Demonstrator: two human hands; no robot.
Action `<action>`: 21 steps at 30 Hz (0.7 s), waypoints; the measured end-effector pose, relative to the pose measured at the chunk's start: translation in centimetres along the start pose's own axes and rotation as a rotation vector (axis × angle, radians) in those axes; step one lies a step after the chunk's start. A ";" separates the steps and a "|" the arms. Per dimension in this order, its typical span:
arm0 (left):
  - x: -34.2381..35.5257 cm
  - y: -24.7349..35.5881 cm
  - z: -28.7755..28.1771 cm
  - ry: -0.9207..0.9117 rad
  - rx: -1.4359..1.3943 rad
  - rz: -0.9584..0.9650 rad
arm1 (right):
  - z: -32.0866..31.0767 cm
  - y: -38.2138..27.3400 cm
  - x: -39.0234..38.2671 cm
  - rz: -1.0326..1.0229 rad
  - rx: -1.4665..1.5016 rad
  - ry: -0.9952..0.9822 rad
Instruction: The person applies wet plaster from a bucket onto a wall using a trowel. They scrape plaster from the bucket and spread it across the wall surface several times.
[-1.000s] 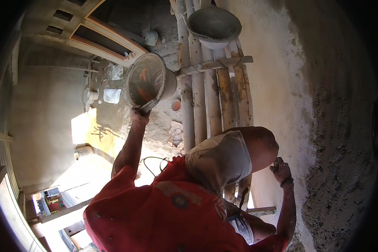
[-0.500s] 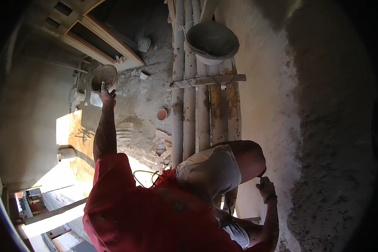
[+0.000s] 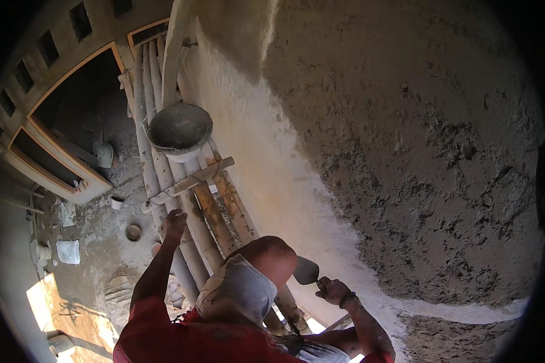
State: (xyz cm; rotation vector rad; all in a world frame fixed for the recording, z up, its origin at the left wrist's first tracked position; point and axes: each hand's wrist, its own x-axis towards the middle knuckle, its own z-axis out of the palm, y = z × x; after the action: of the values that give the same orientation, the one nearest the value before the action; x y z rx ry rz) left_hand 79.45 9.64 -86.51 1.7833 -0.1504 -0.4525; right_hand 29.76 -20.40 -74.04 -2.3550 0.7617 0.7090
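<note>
My left hand (image 3: pixel 175 224) is empty, fingers loosely apart, beside the bamboo poles (image 3: pixel 189 221). My right hand (image 3: pixel 333 289) is closed on the handle of a trowel (image 3: pixel 306 270) with a dark blade, beside my bare knee. A wide basin (image 3: pixel 180 126) coated in grey mortar rests on a white container (image 3: pixel 186 155) on the bamboo platform, beyond the wooden crosspiece (image 3: pixel 195 180). Far below my left hand, a round bucket (image 3: pixel 133 233) stands on the dusty floor.
A plastered wall (image 3: pixel 424 181), rough and grey with a paler band, rises along the right. Down on the left are orange-edged frames (image 3: pixel 75 145), a small white bucket (image 3: pixel 117 202), a pale sack (image 3: pixel 68 251) and a sunlit patch of floor (image 3: pixel 79 314).
My left hand has let go of the bucket, which dropped away, and has come back toward the poles. My view has swung right toward the wall; the trowel blade now shows in my right hand.
</note>
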 end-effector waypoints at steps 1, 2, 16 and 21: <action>1.8 -5.3 -3.0 0.163 0.508 0.249 | 0.0 -0.2 0.5 -0.036 -0.012 -0.023; 1.8 -5.1 -0.7 0.203 0.602 0.182 | 0.2 0.5 -0.3 -0.003 -0.013 -0.029; -2.0 -11.5 -1.6 0.099 0.521 -0.515 | 4.2 3.8 -2.1 0.016 0.020 -0.093; 0.7 -2.0 3.6 0.074 0.501 -0.254 | 5.1 3.5 -2.3 -0.261 -0.001 0.159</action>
State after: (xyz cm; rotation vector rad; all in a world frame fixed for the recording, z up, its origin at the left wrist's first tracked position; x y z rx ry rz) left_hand 78.44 6.64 -89.24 2.3233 0.0206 -0.5634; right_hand 24.30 -18.65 -77.39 -2.4727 0.5040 0.4153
